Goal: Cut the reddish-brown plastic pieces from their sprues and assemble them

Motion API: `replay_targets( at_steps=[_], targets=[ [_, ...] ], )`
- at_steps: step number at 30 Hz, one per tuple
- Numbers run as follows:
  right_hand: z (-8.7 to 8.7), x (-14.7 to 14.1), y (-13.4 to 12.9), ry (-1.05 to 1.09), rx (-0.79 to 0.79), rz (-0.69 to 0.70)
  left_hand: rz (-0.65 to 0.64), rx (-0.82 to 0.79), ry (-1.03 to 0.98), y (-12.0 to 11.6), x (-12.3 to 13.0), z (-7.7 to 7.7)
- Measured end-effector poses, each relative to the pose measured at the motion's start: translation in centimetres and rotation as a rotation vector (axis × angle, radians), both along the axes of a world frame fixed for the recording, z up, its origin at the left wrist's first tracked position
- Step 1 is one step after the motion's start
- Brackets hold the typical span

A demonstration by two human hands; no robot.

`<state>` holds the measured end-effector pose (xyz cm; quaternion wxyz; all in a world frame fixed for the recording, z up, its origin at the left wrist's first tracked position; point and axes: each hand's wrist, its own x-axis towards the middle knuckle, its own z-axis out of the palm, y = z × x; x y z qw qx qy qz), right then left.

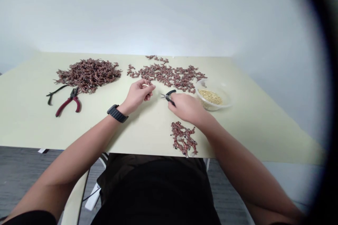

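Note:
My right hand (pixel 187 106) grips a small pair of black-handled snips (pixel 167 97); their thin silver tips point left toward my left hand. With its fingers curled in and thumb against them, my left hand (pixel 140 93) hovers above the table just left of the tips. Whatever those fingers hold is too small or hidden to make out. Beyond both hands lies a loose spread of small reddish-brown figurines (pixel 169 74), shaped like animals. A smaller group of the same figurines (pixel 184 139) lies at the table's front edge, below my right wrist.
A dense heap of brown figurines (pixel 88 74) covers the table's back left. Before it lie red-handled pliers (pixel 69 102) and a slim black tool (pixel 56 92). A clear plastic bowl (pixel 225 95) with yellowish bits (pixel 210 96) stands right of my right hand. A wall rises behind the table.

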<state>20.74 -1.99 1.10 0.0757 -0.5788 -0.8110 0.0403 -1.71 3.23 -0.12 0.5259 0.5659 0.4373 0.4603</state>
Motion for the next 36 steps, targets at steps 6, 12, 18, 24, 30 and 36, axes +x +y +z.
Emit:
replay_targets(
  at_steps=[6, 12, 18, 24, 30, 36],
  targets=[
    [1.7, 3.1, 1.7, 0.527, 0.200, -0.154, -0.149, 0.027, 0.075, -0.2, -0.3, -0.2],
    [0.7, 2.8, 2.6, 1.127, -0.233, -0.186, -0.278, -0.015, 0.053, -1.5, 0.6, 0.9],
    [0.3, 1.1, 1.7, 0.726, 0.190, -0.073, -0.278, -0.096, -0.032, -1.4, 0.9, 0.1],
    [0.0, -0.4, 0.0, 0.506, 0.094, -0.031, -0.276, -0.091, -0.028, -1.8, 1.0, 0.5],
    [-0.5, -1.0, 0.0, 0.457, 0.019, -0.048, -0.294, -0.028, 0.067, -2.3, 1.1, 1.0],
    [-0.6, -1.1, 0.0, 0.496, -0.052, 0.036, -0.318, -0.060, 0.023, -2.3, 1.2, 1.0]
  ],
)
